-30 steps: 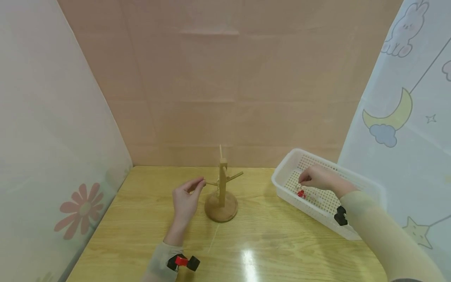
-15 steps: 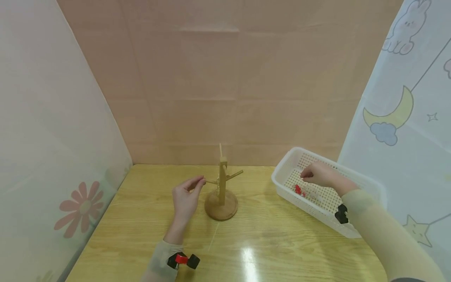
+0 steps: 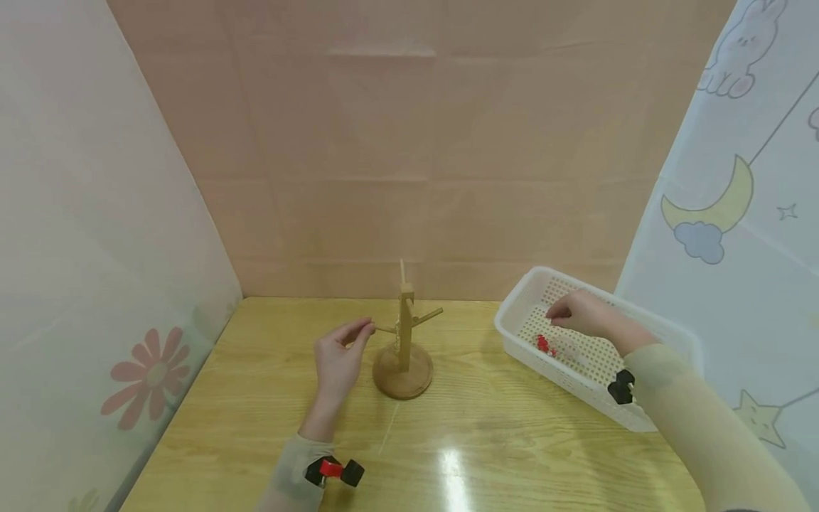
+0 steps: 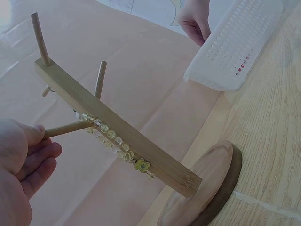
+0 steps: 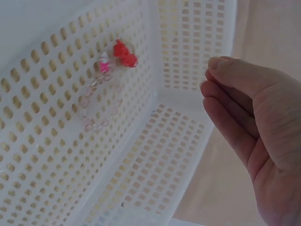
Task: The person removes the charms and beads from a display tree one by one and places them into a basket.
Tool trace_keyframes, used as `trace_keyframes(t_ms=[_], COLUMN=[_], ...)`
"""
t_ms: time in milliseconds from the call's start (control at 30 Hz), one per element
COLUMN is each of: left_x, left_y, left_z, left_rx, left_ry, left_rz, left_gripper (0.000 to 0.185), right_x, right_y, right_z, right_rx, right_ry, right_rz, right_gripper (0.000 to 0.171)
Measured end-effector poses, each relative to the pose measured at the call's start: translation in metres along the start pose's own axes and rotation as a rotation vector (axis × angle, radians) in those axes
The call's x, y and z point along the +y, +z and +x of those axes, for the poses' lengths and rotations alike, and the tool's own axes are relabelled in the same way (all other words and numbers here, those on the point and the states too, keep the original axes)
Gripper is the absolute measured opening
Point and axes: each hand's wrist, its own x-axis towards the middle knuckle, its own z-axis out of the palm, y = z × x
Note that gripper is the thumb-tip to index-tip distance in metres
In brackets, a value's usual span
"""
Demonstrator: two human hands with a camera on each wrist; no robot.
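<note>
L hand sits mid counter, just left of the wooden peg stand; thumb + index pinch the tip of the stand's left peg, other fingers loosely curled below it. Stand is upright on its round base, center of counter toward the far wall. A pale bead bracelet w/ yellow flower charm hangs along the post, draped off that same left peg near its root. Other pegs bare as far as visible. R hand hovers inside the white perforated basket at far right of counter, over its far-left part; grip is loose, fingers together and slightly curved, holding nothing per wrist view. Not touching basket floor or wall from what shows. In the basket: a clear bead bracelet w/ red + pink charms, lying flat on the floor, just near-left of the R hand, apart from the fingertips. Both wrists carry a black cam mount; L one has a red part. Beige sleeves on both arms. Surroundings: pinkish backdrop far, flower print sheet left, moon/bunny print sheet right.
</note>
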Motion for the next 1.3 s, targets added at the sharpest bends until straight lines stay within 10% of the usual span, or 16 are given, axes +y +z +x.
trace_keyframes(t_ms=[433,733,1300], left_x=[0.000,-0.034,-0.039], left_y=[0.000,-0.005,-0.011], left_z=[0.000,0.002,0.004], left_rx=[0.004,0.010,-0.052], left_ry=[-0.041,-0.105,-0.100], left_rz=[-0.025,-0.051,-0.129], left_gripper=[0.010,0.011,0.015], right_x=[-0.037,-0.079,-0.133], right_y=[-0.015,-0.004,0.025], right_z=[-0.001,0.018,0.038], right_rx=[0.183,0.318,0.362], right_ry=[0.072,0.043,-0.089], right_rz=[0.153,0.287,0.439], right_gripper=[0.022,0.021,0.019])
